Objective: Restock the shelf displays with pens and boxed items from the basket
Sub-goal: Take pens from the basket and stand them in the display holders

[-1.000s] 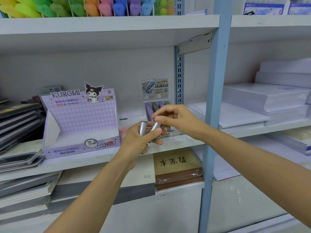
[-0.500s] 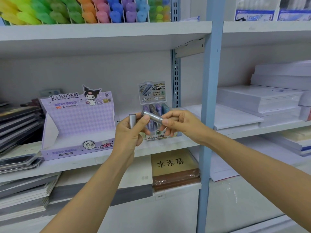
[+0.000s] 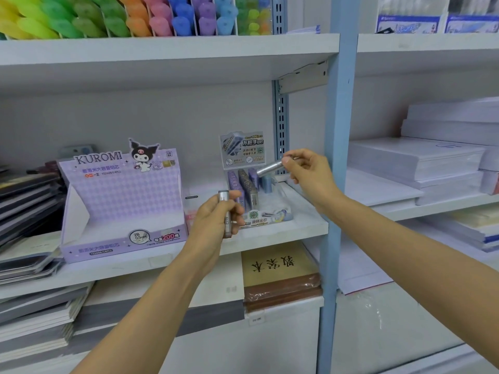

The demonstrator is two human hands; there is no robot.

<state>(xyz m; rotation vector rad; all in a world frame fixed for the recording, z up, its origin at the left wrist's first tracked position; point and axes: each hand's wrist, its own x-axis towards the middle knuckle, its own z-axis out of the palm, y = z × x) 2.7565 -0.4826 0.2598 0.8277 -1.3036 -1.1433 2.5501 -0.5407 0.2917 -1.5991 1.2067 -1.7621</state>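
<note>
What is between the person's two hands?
In the head view, a display rack of purple and grey cases stands between the left hand, gripping an upright tube, and the right hand, pinching a tilted tube.

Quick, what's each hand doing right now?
Left hand grips an upright silver tube.
Right hand pinches a second silver tube by one end.

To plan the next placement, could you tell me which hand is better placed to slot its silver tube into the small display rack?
Likely right. The right hand pinches the slanted tube above the small display rack, pointing into it; the left hand grips the upright tube lower, in front.
</note>
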